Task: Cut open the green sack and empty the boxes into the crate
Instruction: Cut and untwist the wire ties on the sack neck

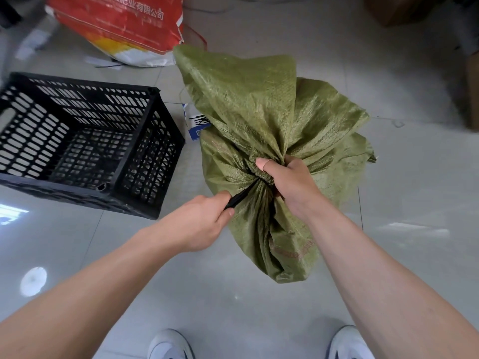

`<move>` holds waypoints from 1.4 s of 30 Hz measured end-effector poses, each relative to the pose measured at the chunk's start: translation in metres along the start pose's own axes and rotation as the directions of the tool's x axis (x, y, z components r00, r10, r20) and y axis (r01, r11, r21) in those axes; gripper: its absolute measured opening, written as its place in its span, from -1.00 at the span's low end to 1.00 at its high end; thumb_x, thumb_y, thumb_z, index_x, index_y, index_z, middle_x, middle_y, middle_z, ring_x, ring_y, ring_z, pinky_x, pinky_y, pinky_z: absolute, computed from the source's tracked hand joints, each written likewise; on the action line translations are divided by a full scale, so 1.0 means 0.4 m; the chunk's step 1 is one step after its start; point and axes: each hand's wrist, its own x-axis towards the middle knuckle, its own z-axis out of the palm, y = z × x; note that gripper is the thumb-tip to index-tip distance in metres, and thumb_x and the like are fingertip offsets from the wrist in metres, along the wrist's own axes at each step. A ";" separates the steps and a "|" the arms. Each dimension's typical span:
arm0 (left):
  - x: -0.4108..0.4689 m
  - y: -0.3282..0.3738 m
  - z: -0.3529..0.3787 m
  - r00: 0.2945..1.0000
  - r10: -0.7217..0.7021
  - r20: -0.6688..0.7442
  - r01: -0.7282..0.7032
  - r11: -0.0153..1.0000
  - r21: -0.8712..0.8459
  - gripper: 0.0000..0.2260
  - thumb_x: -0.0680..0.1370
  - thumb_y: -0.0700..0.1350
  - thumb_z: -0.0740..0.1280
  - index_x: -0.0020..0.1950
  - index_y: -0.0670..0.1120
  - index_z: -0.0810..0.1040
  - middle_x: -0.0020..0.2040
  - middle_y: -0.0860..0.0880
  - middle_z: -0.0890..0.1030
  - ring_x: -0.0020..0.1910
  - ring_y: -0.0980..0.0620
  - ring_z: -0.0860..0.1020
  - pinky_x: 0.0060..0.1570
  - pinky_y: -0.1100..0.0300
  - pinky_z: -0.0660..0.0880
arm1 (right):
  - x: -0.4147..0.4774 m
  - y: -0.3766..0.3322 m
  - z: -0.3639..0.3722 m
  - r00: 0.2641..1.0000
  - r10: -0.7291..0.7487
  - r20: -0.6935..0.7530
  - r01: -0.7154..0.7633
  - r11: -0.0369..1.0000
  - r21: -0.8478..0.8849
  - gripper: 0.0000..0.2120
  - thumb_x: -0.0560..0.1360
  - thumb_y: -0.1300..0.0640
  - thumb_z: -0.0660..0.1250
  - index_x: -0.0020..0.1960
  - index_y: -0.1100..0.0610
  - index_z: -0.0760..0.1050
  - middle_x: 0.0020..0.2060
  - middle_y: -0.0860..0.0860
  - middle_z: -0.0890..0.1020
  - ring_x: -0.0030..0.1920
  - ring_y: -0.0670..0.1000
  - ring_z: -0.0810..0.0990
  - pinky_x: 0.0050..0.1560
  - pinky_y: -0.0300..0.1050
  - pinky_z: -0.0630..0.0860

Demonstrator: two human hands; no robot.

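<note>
Green woven plastic sack (261, 141) stands on the tiled floor (404, 193), right of the black slotted plastic crate (85, 141). Right hand (287, 185) clenches its gathered neck; left hand (204, 224) grips a black tool (239, 196) touching the neck.

You have one green sack (259, 120), one black crate (77, 141), one red printed bag (121, 22), one small blue-and-white box (193, 125) and one black tool (237, 198) before you, with your two hands and two white shoes on the floor (414, 177).
</note>
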 end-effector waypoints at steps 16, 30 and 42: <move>0.009 -0.014 0.006 1.000 0.001 0.009 -0.001 1.000 -0.008 -0.82 0.65 0.03 0.08 0.01 -0.07 0.33 -0.26 -0.08 0.50 -0.29 -0.06 0.48 -0.20 0.01 0.46 | -0.013 -0.013 0.020 0.996 0.086 -0.018 -0.082 0.983 0.164 -0.94 0.46 0.12 0.47 -0.16 0.05 0.60 -0.24 -0.04 0.74 -0.05 0.05 0.71 0.18 0.12 0.58; 0.019 -0.009 -0.005 0.998 -0.033 0.056 0.035 0.998 -0.053 -0.81 0.66 0.02 0.10 -0.06 -0.06 0.32 -0.27 -0.07 0.47 -0.35 -0.02 0.42 -0.36 0.10 0.33 | -0.027 -0.025 0.033 0.993 0.109 -0.050 -0.084 0.929 0.361 -0.87 0.51 0.22 0.42 -0.18 0.09 0.51 -0.28 -0.02 0.69 -0.12 0.05 0.67 0.19 0.16 0.57; 0.031 -0.004 0.001 0.997 -0.023 0.078 0.032 0.992 -0.123 -0.79 0.65 0.03 0.11 -0.11 -0.05 0.30 -0.22 -0.15 0.53 -0.30 -0.09 0.47 -0.20 -0.07 0.47 | -0.013 -0.005 0.035 0.985 0.154 -0.077 -0.099 0.874 0.476 -0.89 0.49 0.21 0.44 -0.09 0.11 0.51 -0.10 0.07 0.70 0.09 0.16 0.65 0.27 0.27 0.50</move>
